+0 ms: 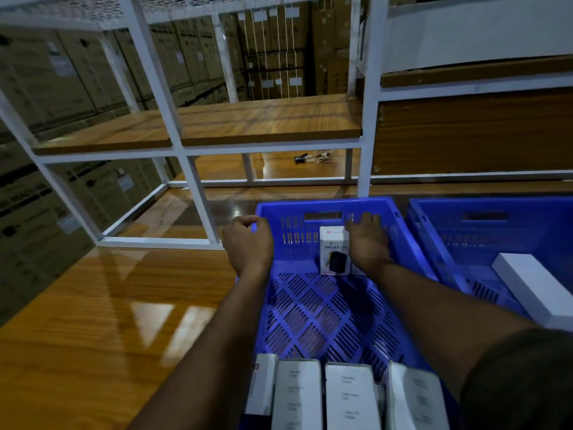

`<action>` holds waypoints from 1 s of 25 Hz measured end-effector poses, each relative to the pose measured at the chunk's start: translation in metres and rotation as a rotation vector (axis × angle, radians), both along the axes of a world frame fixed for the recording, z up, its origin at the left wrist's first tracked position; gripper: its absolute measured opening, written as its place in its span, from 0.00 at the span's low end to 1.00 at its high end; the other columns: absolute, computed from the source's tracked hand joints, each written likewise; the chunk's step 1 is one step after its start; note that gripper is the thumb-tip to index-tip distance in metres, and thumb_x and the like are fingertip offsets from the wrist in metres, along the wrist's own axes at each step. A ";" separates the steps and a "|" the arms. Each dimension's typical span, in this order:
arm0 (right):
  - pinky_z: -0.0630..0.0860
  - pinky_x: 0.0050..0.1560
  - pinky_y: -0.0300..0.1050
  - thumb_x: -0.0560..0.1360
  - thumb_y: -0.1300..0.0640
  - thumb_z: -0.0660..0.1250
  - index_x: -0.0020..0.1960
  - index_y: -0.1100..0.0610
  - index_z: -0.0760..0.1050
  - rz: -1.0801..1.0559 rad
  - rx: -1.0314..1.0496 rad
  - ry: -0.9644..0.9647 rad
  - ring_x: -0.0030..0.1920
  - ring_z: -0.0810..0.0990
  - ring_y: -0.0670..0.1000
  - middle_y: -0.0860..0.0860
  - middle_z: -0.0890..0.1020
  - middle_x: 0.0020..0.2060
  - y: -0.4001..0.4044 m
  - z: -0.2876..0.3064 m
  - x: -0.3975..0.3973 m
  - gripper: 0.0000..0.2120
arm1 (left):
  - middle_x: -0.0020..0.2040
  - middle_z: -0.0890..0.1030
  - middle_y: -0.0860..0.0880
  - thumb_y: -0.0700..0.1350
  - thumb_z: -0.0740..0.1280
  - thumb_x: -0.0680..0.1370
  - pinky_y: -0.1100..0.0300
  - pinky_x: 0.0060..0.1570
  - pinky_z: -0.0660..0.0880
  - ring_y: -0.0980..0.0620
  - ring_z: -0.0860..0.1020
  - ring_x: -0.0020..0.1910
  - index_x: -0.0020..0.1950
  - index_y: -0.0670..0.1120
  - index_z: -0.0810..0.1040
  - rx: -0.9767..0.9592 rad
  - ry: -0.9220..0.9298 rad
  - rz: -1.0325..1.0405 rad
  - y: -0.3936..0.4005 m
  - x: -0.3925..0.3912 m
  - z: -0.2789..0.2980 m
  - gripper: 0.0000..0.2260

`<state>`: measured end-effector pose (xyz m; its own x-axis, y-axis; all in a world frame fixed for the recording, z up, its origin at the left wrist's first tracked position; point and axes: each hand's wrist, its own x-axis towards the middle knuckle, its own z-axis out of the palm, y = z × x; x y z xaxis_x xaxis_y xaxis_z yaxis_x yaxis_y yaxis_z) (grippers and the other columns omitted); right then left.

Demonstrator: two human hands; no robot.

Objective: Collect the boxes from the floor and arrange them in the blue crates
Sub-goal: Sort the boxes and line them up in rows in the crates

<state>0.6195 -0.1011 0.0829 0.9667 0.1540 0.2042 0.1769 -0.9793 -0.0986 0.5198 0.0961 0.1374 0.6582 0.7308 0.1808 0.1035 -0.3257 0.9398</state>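
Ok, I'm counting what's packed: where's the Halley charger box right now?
In the head view the Halley charger box stands against the far wall of the nearer blue crate, the right hand resting on its right side.

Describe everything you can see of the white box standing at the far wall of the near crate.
The white box is small, apparently cardboard, and stands upright on the slotted floor of the blue crate, against its far wall. Its front shows a red logo, the word HALLEY and a picture of a black charger. The right hand rests against its right edge, fingers extended, hiding that side. Nothing else touches it.
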 end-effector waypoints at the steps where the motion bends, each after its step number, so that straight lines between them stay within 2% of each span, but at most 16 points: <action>1: 0.73 0.59 0.56 0.76 0.61 0.66 0.70 0.57 0.68 0.007 0.016 0.007 0.67 0.65 0.64 0.61 0.66 0.67 0.001 -0.003 0.001 0.23 | 0.48 0.83 0.50 0.57 0.61 0.69 0.45 0.51 0.81 0.49 0.81 0.48 0.46 0.52 0.83 0.008 0.006 -0.002 0.001 0.001 -0.001 0.16; 3: 0.73 0.61 0.57 0.75 0.64 0.67 0.73 0.59 0.65 0.025 0.042 0.075 0.69 0.65 0.64 0.63 0.64 0.69 0.002 -0.008 0.003 0.27 | 0.49 0.83 0.49 0.58 0.60 0.70 0.45 0.51 0.81 0.49 0.81 0.49 0.46 0.52 0.83 0.019 0.018 -0.016 0.002 0.002 -0.003 0.16; 5: 0.73 0.62 0.57 0.75 0.63 0.69 0.74 0.59 0.63 0.047 0.052 0.134 0.70 0.63 0.65 0.63 0.62 0.71 0.001 -0.005 0.003 0.30 | 0.49 0.82 0.49 0.58 0.60 0.72 0.45 0.50 0.81 0.49 0.81 0.49 0.46 0.52 0.82 0.035 0.028 -0.033 0.002 0.001 -0.003 0.15; 8: 0.75 0.60 0.58 0.73 0.60 0.72 0.72 0.57 0.64 0.039 0.084 0.171 0.69 0.65 0.63 0.61 0.63 0.69 -0.001 0.004 -0.003 0.31 | 0.47 0.83 0.48 0.52 0.64 0.78 0.49 0.48 0.80 0.48 0.81 0.47 0.45 0.48 0.80 0.075 0.042 -0.077 -0.002 -0.002 0.002 0.10; 11: 0.76 0.59 0.57 0.75 0.56 0.69 0.70 0.55 0.66 0.033 0.211 0.139 0.66 0.70 0.62 0.59 0.68 0.67 0.005 0.015 -0.019 0.25 | 0.45 0.84 0.46 0.50 0.64 0.79 0.49 0.50 0.79 0.45 0.82 0.47 0.42 0.49 0.78 0.076 0.050 -0.112 -0.003 -0.006 0.006 0.08; 14: 0.77 0.56 0.51 0.75 0.54 0.70 0.63 0.53 0.74 0.085 0.406 0.188 0.59 0.77 0.58 0.56 0.78 0.60 0.012 0.030 -0.046 0.18 | 0.46 0.84 0.46 0.48 0.65 0.79 0.49 0.52 0.79 0.46 0.82 0.49 0.42 0.50 0.77 0.024 0.049 -0.185 -0.002 -0.013 0.009 0.07; 16: 0.79 0.52 0.50 0.75 0.53 0.70 0.56 0.55 0.79 0.156 0.481 0.266 0.52 0.80 0.56 0.54 0.82 0.53 0.018 0.036 -0.068 0.11 | 0.45 0.83 0.49 0.47 0.66 0.79 0.55 0.48 0.78 0.50 0.80 0.46 0.45 0.49 0.78 0.023 0.036 -0.241 -0.002 -0.020 0.013 0.05; 18: 0.81 0.50 0.54 0.76 0.53 0.70 0.48 0.61 0.83 0.254 0.506 0.353 0.46 0.83 0.56 0.56 0.85 0.47 0.025 0.042 -0.091 0.10 | 0.42 0.80 0.53 0.45 0.66 0.79 0.61 0.40 0.73 0.56 0.77 0.41 0.47 0.47 0.78 0.057 0.034 -0.286 -0.004 -0.028 0.017 0.03; 20: 0.82 0.45 0.52 0.76 0.50 0.70 0.43 0.64 0.83 0.355 0.472 0.498 0.40 0.83 0.55 0.58 0.85 0.41 0.031 0.053 -0.119 0.16 | 0.38 0.77 0.56 0.46 0.67 0.80 0.61 0.36 0.69 0.61 0.74 0.37 0.47 0.47 0.78 0.076 0.047 -0.317 -0.008 -0.035 0.017 0.04; 22: 0.77 0.40 0.46 0.76 0.44 0.69 0.43 0.62 0.83 0.469 0.317 0.656 0.36 0.79 0.51 0.54 0.83 0.37 0.035 0.069 -0.146 0.20 | 0.37 0.78 0.55 0.47 0.67 0.79 0.59 0.36 0.69 0.57 0.75 0.36 0.47 0.45 0.79 0.078 0.060 -0.371 -0.009 -0.039 0.015 0.06; 25: 0.75 0.41 0.48 0.75 0.36 0.66 0.45 0.58 0.80 0.622 0.050 0.840 0.38 0.73 0.53 0.54 0.77 0.38 0.038 0.077 -0.179 0.23 | 0.39 0.81 0.51 0.48 0.68 0.80 0.57 0.39 0.73 0.51 0.78 0.41 0.50 0.43 0.82 0.091 0.094 -0.477 -0.007 -0.049 0.010 0.09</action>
<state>0.4406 -0.0628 0.1602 0.5534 0.6828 -0.4770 0.5037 -0.7305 -0.4612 0.4712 0.0887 0.1474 0.9319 0.3285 0.1540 0.0056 -0.4375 0.8992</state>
